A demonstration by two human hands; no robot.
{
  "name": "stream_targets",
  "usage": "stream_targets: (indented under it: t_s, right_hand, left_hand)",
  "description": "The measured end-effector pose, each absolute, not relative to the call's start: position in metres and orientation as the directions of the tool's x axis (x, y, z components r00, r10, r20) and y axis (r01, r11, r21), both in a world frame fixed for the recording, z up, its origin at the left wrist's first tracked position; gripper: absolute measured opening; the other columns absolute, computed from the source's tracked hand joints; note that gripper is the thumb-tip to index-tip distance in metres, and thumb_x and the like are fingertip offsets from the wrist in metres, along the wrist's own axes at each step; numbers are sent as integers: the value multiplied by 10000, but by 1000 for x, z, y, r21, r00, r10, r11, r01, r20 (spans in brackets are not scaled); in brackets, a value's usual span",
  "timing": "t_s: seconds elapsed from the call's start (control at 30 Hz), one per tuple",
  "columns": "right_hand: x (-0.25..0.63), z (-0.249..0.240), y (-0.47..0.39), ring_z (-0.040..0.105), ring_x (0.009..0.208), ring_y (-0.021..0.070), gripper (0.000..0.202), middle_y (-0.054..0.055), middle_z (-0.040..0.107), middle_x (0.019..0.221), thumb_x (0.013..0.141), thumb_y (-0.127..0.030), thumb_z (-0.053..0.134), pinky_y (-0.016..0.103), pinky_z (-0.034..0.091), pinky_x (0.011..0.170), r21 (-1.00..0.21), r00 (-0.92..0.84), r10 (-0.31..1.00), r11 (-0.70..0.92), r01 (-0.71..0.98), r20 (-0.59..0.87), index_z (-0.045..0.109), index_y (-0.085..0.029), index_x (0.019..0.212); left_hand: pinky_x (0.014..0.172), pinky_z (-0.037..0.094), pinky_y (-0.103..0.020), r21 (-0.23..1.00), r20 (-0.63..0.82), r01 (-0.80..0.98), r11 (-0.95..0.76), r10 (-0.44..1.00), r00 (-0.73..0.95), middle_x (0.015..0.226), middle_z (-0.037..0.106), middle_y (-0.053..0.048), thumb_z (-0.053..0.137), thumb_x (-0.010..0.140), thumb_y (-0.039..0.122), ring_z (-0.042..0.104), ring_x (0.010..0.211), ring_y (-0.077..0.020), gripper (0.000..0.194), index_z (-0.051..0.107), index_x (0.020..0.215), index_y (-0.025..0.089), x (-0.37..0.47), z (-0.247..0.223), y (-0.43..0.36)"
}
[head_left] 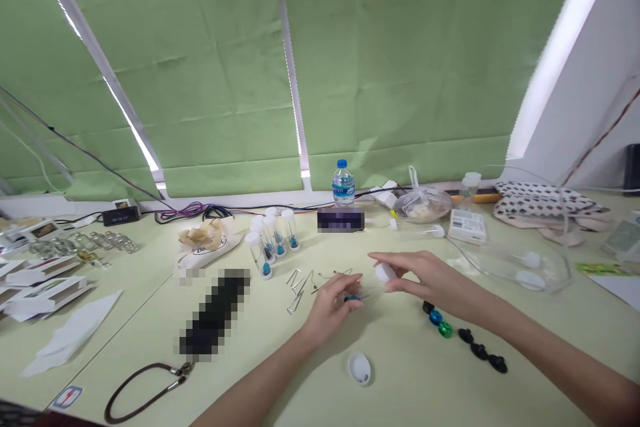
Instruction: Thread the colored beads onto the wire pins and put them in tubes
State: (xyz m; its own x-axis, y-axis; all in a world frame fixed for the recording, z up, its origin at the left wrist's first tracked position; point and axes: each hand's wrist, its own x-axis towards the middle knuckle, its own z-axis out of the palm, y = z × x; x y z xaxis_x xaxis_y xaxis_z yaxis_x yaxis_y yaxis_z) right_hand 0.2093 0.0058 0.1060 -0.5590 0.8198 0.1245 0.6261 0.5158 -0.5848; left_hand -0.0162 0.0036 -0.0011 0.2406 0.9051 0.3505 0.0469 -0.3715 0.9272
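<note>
Near the middle of the table, my left hand (330,303) curls around a small blue part (352,298), mostly hidden by the fingers; a thin rod seems to stick out to the right. Just right of it, my right hand (420,277) pinches a round white cap (385,272) between thumb and fingers. Bent metal wires (299,290) lie beyond my left hand. Below both hands rests a shallow white lid (359,369) with a small dark bit inside. Under my right forearm are a blue knob (436,317), a green knob (445,329) and several black ones (479,351).
Several capped clear tubes (293,231) with blue parts stand at centre left, beside a cloth pouch (205,247). A water bottle (343,185) and a small digital clock (341,219) are at the back. To the right lie a plastic bag (423,205) and a white case (467,225).
</note>
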Motion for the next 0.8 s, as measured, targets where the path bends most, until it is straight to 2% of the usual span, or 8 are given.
stream_targets:
  t_s: [0.07, 0.17, 0.23, 0.33, 0.5, 0.6, 0.7, 0.8]
  right_hand:
    - [213, 110, 4, 627, 957, 265, 537, 79, 685, 1112, 891, -518, 497, 401, 466, 846, -582, -547, 826, 512, 632, 132, 497, -281, 1373]
    - [221, 120, 2, 606, 1039, 266, 530, 84, 651, 1206, 907, -526, 472, 414, 450, 895, -570, -538, 828, 520, 636, 156, 476, -285, 1379]
    - [227, 127, 0, 589, 1082, 269, 500, 73, 649, 1218, 915, -520, 467, 420, 437, 919, -557, -537, 828, 525, 643, 161, 493, -297, 1361]
    - [236, 134, 0, 572, 1114, 280, 452, 48, 649, 1223, 915, -519, 470, 426, 442, 916, -539, -546, 829, 517, 665, 121, 525, -336, 1325]
    - [248, 131, 10, 555, 1142, 326, 419, 39, 649, 1243, 899, -529, 486, 463, 433, 927, -484, -585, 811, 526, 700, 35, 583, -360, 1271]
    - [256, 130, 18, 533, 1176, 343, 408, 26, 625, 1287, 887, -538, 501, 468, 428, 936, -445, -561, 828, 506, 739, 11, 604, -377, 1247]
    - [264, 134, 24, 553, 1154, 342, 415, 20, 646, 1259, 873, -533, 529, 436, 443, 916, -420, -520, 853, 485, 767, 37, 606, -375, 1249]
    - [270, 142, 23, 556, 1148, 349, 434, 31, 661, 1235, 873, -531, 532, 411, 453, 891, -399, -505, 861, 486, 777, 65, 600, -352, 1262]
  left_hand:
    - [803, 479, -344, 918, 375, 66, -391, 910, 175, 948, 653, -74, 679, 771, 374, 607, 876, -213, 366, 658, 1101, 217, -23, 5, 7]
    - [826, 479, -328, 913, 403, 88, -398, 914, -42, 1095, 603, -93, 528, 867, 439, 589, 1031, -220, 376, 517, 1174, 221, -44, 9, 19]
    - [869, 464, -325, 914, 405, 123, -387, 895, -187, 1168, 560, -103, 510, 872, 444, 552, 1115, -218, 352, 471, 1143, 223, -59, 8, 29]
    - [826, 485, -320, 919, 391, 186, -349, 870, -299, 1115, 565, -96, 561, 830, 434, 579, 1054, -214, 305, 472, 1025, 216, -77, 3, 42]
    - [827, 501, -335, 907, 387, 309, -285, 855, -346, 1095, 576, -74, 561, 823, 374, 592, 1021, -201, 276, 449, 1037, 240, -87, -8, 57]
    - [841, 496, -351, 886, 377, 406, -225, 859, -346, 1137, 573, -89, 528, 846, 332, 595, 1040, -209, 383, 400, 1200, 262, -91, -13, 61]
    - [874, 473, -384, 838, 371, 522, -158, 867, -334, 1187, 572, -113, 486, 873, 297, 608, 1033, -221, 531, 268, 1357, 276, -95, -15, 63]
    - [871, 456, -403, 761, 360, 643, -84, 879, -311, 1225, 579, -147, 461, 894, 295, 619, 1030, -251, 603, 165, 1418, 261, -98, -11, 63]
